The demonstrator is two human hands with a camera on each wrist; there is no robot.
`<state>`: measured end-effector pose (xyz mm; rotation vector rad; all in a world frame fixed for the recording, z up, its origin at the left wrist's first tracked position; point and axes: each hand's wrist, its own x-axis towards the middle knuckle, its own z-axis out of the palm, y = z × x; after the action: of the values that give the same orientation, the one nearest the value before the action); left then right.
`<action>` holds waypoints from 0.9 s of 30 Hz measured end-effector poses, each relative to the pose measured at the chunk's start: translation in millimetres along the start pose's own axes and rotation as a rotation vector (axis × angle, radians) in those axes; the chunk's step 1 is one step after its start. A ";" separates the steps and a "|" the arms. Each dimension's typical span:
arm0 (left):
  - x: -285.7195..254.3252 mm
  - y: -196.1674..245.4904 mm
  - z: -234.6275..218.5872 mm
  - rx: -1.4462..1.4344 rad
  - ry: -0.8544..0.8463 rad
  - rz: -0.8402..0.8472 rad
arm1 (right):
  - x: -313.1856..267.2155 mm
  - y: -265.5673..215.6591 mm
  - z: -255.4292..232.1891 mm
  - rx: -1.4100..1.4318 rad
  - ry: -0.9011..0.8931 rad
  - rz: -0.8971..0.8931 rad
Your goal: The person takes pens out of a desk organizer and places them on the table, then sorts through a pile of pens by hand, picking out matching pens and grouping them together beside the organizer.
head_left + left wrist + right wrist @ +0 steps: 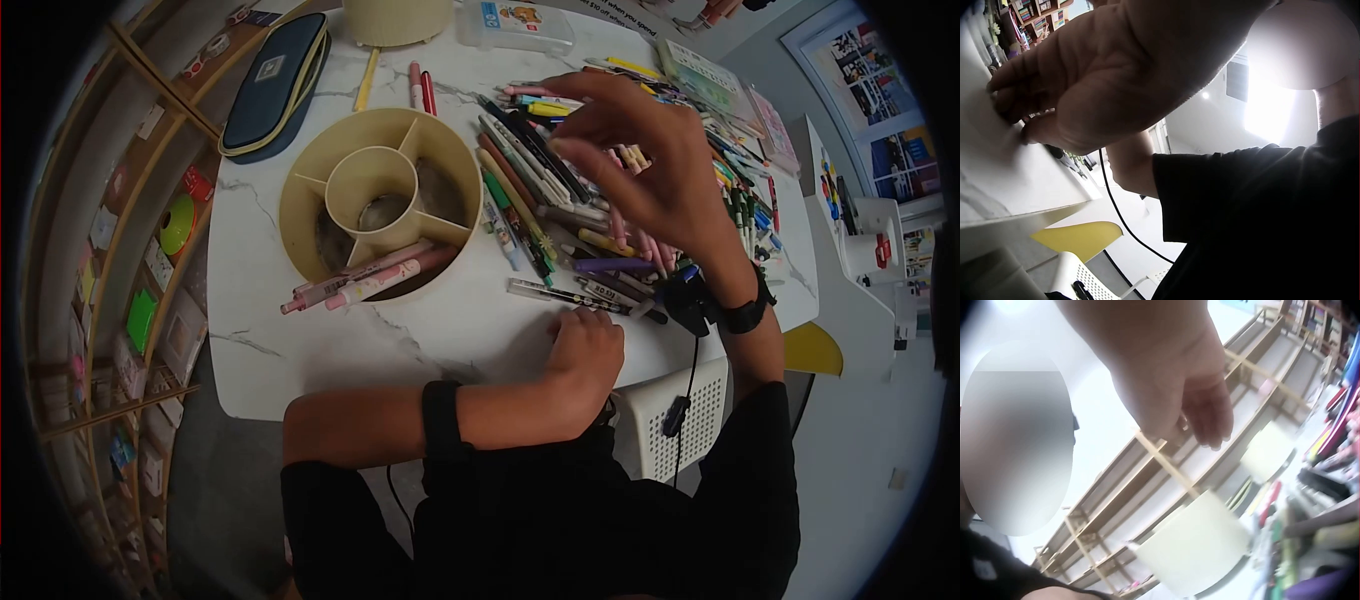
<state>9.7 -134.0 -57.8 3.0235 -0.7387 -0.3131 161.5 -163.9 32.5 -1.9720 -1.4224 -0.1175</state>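
Observation:
My right hand hovers over a heap of pens and markers, thumb apart from the bent fingers and nothing between them. The right wrist view also has this hand in the air, fingers pointing down. At the table's near edge my left hand rests with loosely bent fingers, holding nothing. In the left wrist view, the left hand's fingertips are right at the white tabletop. A round cream pen organizer with a central cup stands to the left. Several pink pens lean in its front compartment.
A dark blue pencil case lies at the back left. Beyond the organizer are another cream container, a clear plastic box and two red pens. A black-and-clear pen lies near the left hand. Shelves stand at left.

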 end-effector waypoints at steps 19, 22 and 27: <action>-1.9 -5.0 6.1 0.016 0.040 0.048 | -83.3 89.6 -37.4 -0.357 -0.254 0.653; -1.5 -5.5 7.2 0.016 0.050 0.057 | -87.3 96.1 -35.2 -0.409 -0.275 0.618; -1.2 -4.9 7.5 0.003 0.028 0.052 | -94.8 82.4 -65.1 0.517 0.319 0.732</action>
<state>9.4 -128.8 -65.2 2.9987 -0.8144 -0.2683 215.5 -290.5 -0.1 -1.8004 -0.4122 0.2359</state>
